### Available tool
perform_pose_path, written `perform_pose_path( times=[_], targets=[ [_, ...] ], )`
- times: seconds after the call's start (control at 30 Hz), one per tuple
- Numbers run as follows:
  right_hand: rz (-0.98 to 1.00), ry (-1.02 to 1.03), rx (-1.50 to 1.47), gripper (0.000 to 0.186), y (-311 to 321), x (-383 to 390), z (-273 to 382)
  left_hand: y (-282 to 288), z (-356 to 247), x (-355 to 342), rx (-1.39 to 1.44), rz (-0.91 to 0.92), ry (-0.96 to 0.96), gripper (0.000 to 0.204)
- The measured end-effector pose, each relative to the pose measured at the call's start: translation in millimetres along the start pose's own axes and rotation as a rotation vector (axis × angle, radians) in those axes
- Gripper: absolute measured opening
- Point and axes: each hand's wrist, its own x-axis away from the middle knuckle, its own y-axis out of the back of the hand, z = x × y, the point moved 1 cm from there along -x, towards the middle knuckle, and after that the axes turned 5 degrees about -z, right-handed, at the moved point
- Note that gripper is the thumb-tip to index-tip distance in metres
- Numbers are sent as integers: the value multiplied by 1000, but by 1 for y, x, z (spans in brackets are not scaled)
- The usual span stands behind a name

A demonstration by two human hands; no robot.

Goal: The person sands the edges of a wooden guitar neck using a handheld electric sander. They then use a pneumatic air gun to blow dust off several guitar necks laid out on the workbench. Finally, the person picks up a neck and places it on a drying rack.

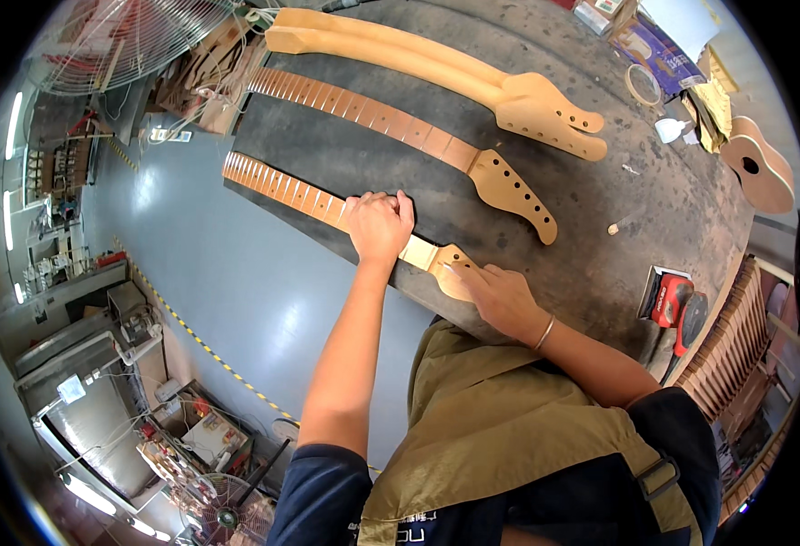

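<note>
The nearest guitar neck point(281, 185) lies along the front edge of the workbench, its fretted face up and its headstock toward the right. My left hand point(380, 225) is closed around the middle of this neck. Over the headstock point(450, 284), my right hand point(506, 298) has its fingers drawn together, and a small, thin, pale thing shows at the fingertips, too small to name. Just beyond lies a second guitar neck point(377, 115), fretboard up, with a row of holes in its headstock. Farther back, more pale necks point(400, 59) rest side by side.
A red and black sander point(671, 308) sits at the right of the dark workbench point(591, 264). A small guitar-shaped body point(757, 166), a tape roll point(643, 85) and a white bottle point(670, 130) are at the far right. A large fan point(131, 41) stands at the far left.
</note>
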Motion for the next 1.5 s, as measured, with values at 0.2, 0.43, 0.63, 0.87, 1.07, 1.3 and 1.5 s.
perform_pose_path(
  times=[0.2,0.43,0.63,0.87,1.07,1.3,1.5],
  targets=[
    [37,77,107,50,1,-1,-1,-2,2,1,6,-16,-2,42],
    [41,102,102,50,1,0,1,0,1,1,12,-34,-12,42],
    [115,68,82,46,1,-1,-2,0,0,1,14,2,-4,42],
    [155,43,-31,37,-8,-13,-9,-1,3,0,8,-27,-19,42],
    [198,16,-63,30,-2,-15,-13,-3,2,-1,-21,-34,-29,43],
    [160,7,-49,21,6,-17,3,-3,2,-1,-12,5,-27,43],
    [156,81,126,28,4,-11,7,-5,5,1,-29,-5,-60,44]
  ],
)
